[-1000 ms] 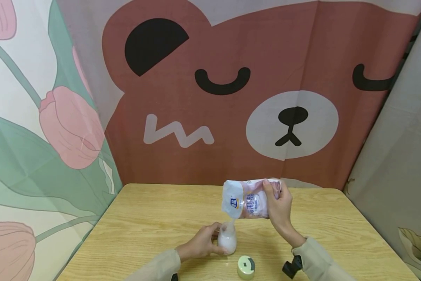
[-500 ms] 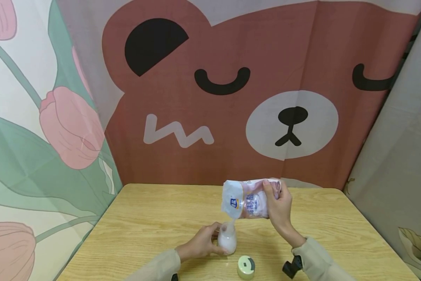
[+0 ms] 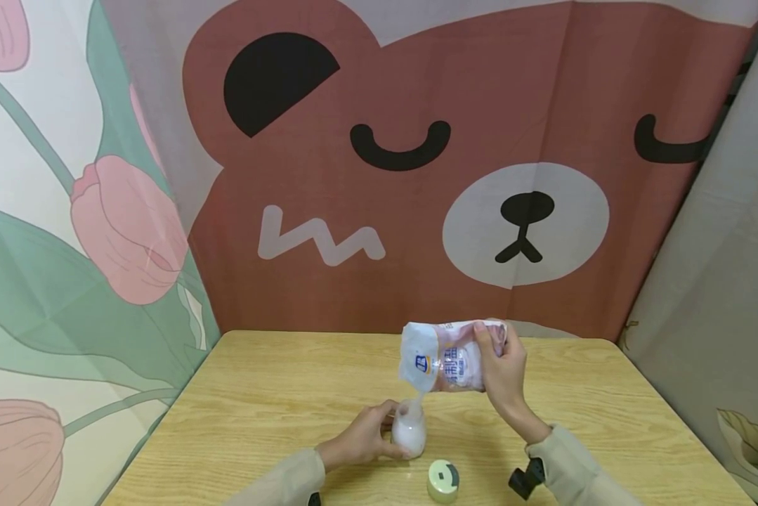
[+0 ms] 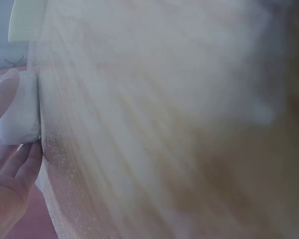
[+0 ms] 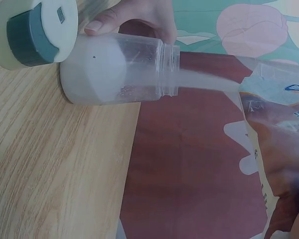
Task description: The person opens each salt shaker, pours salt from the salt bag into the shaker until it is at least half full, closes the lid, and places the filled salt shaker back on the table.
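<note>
My right hand (image 3: 504,372) grips a pink-and-white plastic bag of salt (image 3: 448,358), tilted with its mouth down to the left. White salt (image 5: 209,80) streams from the torn corner into a clear bottle (image 3: 409,434) with a threaded neck. The bottle stands upright on the table, and the right wrist view shows salt partway up inside it. My left hand (image 3: 366,432) holds the bottle from the left, thumb in front and fingers behind. Near the bottle lies its pale green lid (image 3: 443,481), which has a dark green flap (image 5: 32,37).
The wooden table (image 3: 258,393) has white grains (image 4: 60,164) scattered by the bottle in the left wrist view. A bear-print cloth (image 3: 353,295) hangs behind the table, with a tulip-print cloth (image 3: 126,232) on the left. A black wrist camera (image 3: 526,480) sits at the right sleeve.
Salt streams from the bag in every head frame. Both hands, the bottle and the lid stay in place; the bag's far end tips up very slightly.
</note>
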`<state>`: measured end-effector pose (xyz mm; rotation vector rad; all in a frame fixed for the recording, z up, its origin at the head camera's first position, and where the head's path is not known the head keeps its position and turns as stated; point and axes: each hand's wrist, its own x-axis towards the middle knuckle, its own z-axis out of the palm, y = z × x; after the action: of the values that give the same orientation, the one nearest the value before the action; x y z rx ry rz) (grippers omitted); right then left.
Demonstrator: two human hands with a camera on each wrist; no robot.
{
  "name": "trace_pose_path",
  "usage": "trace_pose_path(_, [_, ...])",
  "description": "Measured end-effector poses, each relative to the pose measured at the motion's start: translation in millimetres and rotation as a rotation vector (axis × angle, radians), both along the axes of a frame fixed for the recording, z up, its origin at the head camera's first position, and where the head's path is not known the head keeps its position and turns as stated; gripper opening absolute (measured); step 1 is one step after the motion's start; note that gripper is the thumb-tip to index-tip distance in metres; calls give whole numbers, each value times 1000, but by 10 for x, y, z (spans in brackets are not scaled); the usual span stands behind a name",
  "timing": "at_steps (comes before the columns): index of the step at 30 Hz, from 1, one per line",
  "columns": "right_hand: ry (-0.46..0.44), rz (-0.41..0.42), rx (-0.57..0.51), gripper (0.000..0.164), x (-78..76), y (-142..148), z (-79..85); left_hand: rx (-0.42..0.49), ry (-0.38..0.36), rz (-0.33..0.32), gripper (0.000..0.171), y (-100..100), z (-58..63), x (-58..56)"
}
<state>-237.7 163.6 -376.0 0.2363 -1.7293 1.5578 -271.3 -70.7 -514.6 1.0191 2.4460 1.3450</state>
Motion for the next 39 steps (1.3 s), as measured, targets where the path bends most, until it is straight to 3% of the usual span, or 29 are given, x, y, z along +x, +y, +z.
trace_pose_path(39, [16,17,4,11,-12,4,26,-1,-11,15,62,18,16,18])
